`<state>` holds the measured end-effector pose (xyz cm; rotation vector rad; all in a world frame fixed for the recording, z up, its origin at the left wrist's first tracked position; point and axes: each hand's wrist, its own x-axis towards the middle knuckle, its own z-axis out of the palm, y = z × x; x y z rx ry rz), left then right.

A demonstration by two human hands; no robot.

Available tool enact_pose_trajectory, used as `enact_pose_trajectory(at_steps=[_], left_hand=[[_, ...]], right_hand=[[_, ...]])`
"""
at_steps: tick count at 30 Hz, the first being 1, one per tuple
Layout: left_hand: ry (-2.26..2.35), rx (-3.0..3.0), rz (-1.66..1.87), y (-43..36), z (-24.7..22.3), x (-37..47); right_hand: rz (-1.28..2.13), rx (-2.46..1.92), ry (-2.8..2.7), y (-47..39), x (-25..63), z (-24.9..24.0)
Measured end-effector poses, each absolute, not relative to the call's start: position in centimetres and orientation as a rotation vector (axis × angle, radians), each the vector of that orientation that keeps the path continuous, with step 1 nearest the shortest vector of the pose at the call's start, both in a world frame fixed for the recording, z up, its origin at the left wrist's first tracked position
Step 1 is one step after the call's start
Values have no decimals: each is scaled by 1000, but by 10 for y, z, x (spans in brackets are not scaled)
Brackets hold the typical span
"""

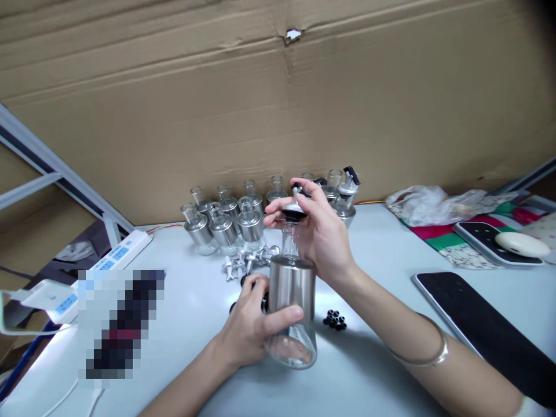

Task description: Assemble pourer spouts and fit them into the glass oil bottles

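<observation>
A glass bottle (293, 289) with a metal sleeve stands upright, slightly tilted, in front of me. My left hand (252, 324) grips its lower part, thumb across the front; the other fingers are partly hidden. At its mouth sits a pourer spout (295, 208) with a black stopper rim and black flip cap. My right hand (324, 226) is closed around that spout from the right. Behind my left hand lie black round parts (233, 307), mostly covered. Small black caps (334, 319) are heaped right of the bottle. Several silver spout pieces (247, 260) lie in a pile beyond it.
Several open bottles (200, 231) stand in rows at the back, near a cardboard wall (217, 116). One bottle with a spout (347, 194) is at their right end. A power strip (113, 258) lies left; a black-topped flat device (482, 330) and plastic bag (434, 204) lie right.
</observation>
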<state>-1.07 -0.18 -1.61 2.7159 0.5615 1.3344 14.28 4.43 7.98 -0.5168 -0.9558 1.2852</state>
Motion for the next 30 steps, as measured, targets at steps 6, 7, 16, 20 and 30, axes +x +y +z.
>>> enact_pose_trajectory(at_steps=[6,7,16,20,30], left_hand=[[582,2770,1410,0,-12,-8],[589,2766,1414,0,-12,-8],[688,2820,1427,3,-10,-10],[719,2781,1496,5,-8,-11],[667,2782,1545,8,-6,-12]], right_hand=[[1264,-521,-1001,44,142,77],[1243,-528,-997,44,141,76],[1197,-538,-1035,44,136,67],[1105,-555,-1137,39,129,60],[1152,-498,-1126,31,121,51]])
